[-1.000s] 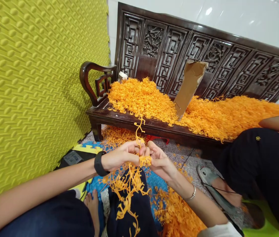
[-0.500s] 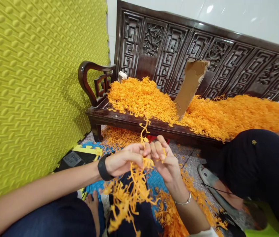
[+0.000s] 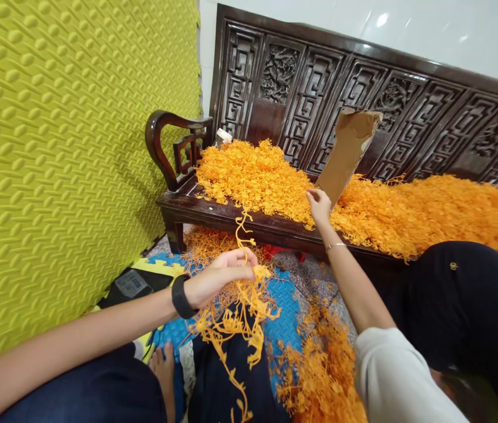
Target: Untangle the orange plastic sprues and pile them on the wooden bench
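Note:
My left hand (image 3: 219,277), with a black wristband, is closed around a tangled bunch of orange plastic strands (image 3: 235,314) that dangles over my lap. My right hand (image 3: 318,204), with a thin bracelet on the wrist, is stretched forward to the big orange pile (image 3: 275,182) on the dark carved wooden bench (image 3: 231,216). Its fingers are curled at the pile's edge, just below a leaning piece of cardboard (image 3: 346,154). What those fingers hold, if anything, is too small to make out.
A yellow-green textured foam wall (image 3: 63,153) stands at the left. More orange strands lie on the floor (image 3: 319,370) and under the bench. Another person's dark-clothed leg (image 3: 464,299) sits at the right. A blue foam mat (image 3: 284,320) covers the floor.
My right hand left the bunch held at my left hand and reached forward to the pile on the bench. The left hand kept its hold on the strands.

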A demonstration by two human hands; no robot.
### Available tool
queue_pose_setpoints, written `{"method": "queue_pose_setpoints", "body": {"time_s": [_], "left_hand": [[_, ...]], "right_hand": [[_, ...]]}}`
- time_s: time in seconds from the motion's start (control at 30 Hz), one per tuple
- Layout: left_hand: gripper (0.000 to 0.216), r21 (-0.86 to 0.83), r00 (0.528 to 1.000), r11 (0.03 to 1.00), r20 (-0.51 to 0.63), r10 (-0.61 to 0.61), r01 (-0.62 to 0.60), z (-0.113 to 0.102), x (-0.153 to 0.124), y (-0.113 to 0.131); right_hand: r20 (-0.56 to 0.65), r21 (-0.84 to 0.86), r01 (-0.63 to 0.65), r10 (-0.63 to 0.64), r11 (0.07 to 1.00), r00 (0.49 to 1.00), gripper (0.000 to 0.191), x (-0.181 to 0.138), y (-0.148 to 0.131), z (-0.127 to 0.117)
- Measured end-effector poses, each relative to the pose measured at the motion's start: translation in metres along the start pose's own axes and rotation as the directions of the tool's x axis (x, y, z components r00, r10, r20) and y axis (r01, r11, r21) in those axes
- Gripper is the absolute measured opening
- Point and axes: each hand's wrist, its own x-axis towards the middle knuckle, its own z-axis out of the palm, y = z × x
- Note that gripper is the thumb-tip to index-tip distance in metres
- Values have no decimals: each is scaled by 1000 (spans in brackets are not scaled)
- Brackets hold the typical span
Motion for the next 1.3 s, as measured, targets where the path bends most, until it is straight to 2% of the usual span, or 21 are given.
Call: {"method": "queue_pose_setpoints", "body": {"time_s": [0.13, 0.23, 0.3, 0.37, 0.4, 0.47, 0.5, 0.53, 0.57, 0.63, 0.67, 0.7, 0.8, 0.87, 0.93, 1.0, 1.07, 1.13, 1.17, 1.23, 1.3], "left_hand": [[13, 86, 993, 996, -116, 26, -16, -6, 1, 3], [13, 112, 978, 994, -209, 15, 8, -11, 2, 2], [13, 141, 967, 990, -254, 13, 24, -14, 4, -1], [14, 172, 962, 984, -274, 11, 38, -16, 5, -5], [15, 187, 962, 981, -275, 10, 43, -16, 6, -7], [17, 217, 964, 975, -264, 9, 50, -16, 8, -10], [18, 234, 968, 971, -251, 11, 49, -16, 9, -11], [19, 250, 973, 967, -232, 17, 43, -16, 10, -13], [20, 266, 978, 964, -209, 26, 31, -15, 11, -14], [21, 294, 986, 956, -163, 47, 3, -14, 12, -15], [22, 309, 988, 951, -146, 46, 1, -13, 12, -16], [22, 321, 990, 947, -136, 31, 14, -13, 12, -16], [23, 342, 990, 932, -117, -81, 117, -13, 12, -17], [22, 344, 986, 925, -83, -142, 162, -12, 12, -17], [20, 348, 984, 922, 3, -179, 167, -11, 11, -17], [18, 381, 973, 911, 103, -209, 155, -10, 11, -17], [18, 417, 958, 899, 178, -226, 135, -7, 9, -14], [17, 391, 946, 910, 218, -240, 141, -4, 7, -10], [15, 343, 940, 926, 235, -247, 158, -3, 6, -7], [14, 226, 929, 954, 266, -255, 197, 0, 5, -2], [14, 136, 931, 968, 276, -241, 210, 2, 5, 1]], "right_hand": [[113, -31, -80, 83, 996, 990, 43, 13, 12, 11], [260, 16, -108, 100, 994, 960, 47, -9, 1, 16], [397, 69, -119, 82, 991, 914, 49, -35, -18, 15], [579, 147, -145, 34, 979, 815, 53, -68, -43, 10], [680, 195, -171, -8, 966, 733, 55, -85, -57, 7], [851, 322, -265, -156, 909, 502, 55, -117, -84, -3], [880, 354, -287, -214, 890, 423, 53, -131, -96, -8], [892, 367, -292, -244, 883, 382, 49, -143, -106, -12], [888, 360, -270, -239, 893, 392, 45, -152, -114, -15], [868, 314, -226, -182, 922, 463, 35, -164, -124, -19], [866, 291, -239, -148, 926, 477, 31, -166, -126, -20], [874, 277, -275, -122, 921, 471, 29, -167, -126, -20], [907, 280, -391, -108, 877, 406, 30, -166, -121, -21], [893, 299, -357, -127, 885, 432, 28, -166, -117, -22], [870, 317, -250, -175, 915, 460, 23, -167, -115, -25], [871, 338, -192, -229, 921, 434, 20, -168, -114, -29], [893, 369, -268, -258, 890, 369, 19, -170, -114, -32], [916, 379, -462, -257, 802, 306, 20, -174, -116, -35], [919, 387, -565, -254, 728, 301, 22, -177, -117, -36], [907, 421, -731, -236, 538, 348, 26, -185, -120, -35], [878, 477, -808, -221, 345, 424, 28, -194, -124, -31]]}}
